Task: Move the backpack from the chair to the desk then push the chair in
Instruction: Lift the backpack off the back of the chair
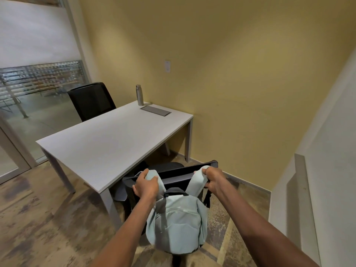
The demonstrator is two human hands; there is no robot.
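A pale green backpack [178, 224] hangs behind the backrest of a black chair [179, 175], its two shoulder straps looped over the top of the backrest. My left hand [146, 185] is closed around the left strap. My right hand [212, 180] grips the right strap at the backrest's upper corner. The chair stands at the near right end of a white desk [107, 143], its seat partly under the desktop. The lower part of the chair is hidden by the backpack and my arms.
A steel bottle [139, 94] and a grey cable hatch [155, 111] sit at the desk's far end. A second black chair [91, 101] stands beyond the desk. A yellow wall runs behind, a white partition [300, 199] stands at right, and a glass wall is at left.
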